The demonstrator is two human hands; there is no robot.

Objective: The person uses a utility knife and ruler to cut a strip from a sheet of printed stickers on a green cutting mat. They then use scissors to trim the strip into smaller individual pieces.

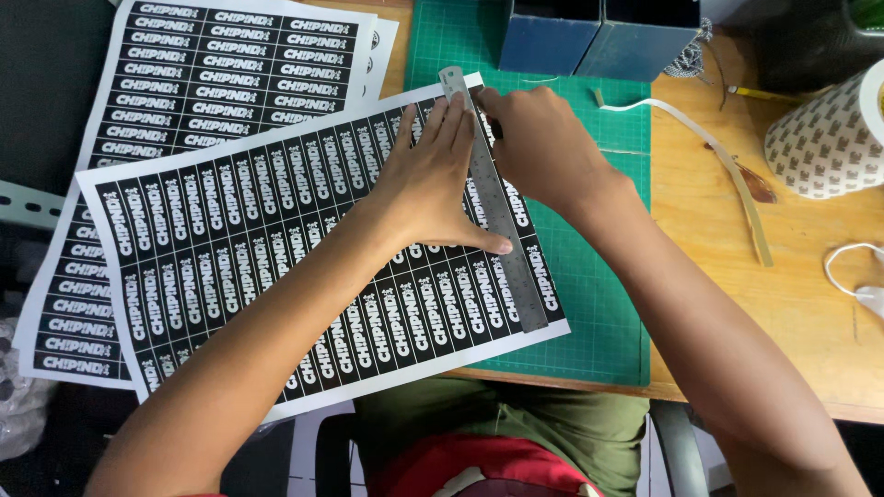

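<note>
A printed sheet [230, 267] of black labels with white lettering lies tilted across a green cutting mat [599, 276]. A steel ruler [502, 230] lies along the sheet's right columns. My left hand [433, 179] presses flat on the sheet and ruler, fingers spread, thumb on the ruler's lower part. My right hand [539, 143] is closed near the ruler's top end, beside its right edge; whatever it holds is hidden by the fingers.
More label sheets [212, 64] lie stacked at the upper left. Blue boxes [599, 37] stand at the mat's far edge. A patterned tape roll [829, 133], a paper strip [727, 175] and a white cable [852, 271] sit on the wooden desk at right.
</note>
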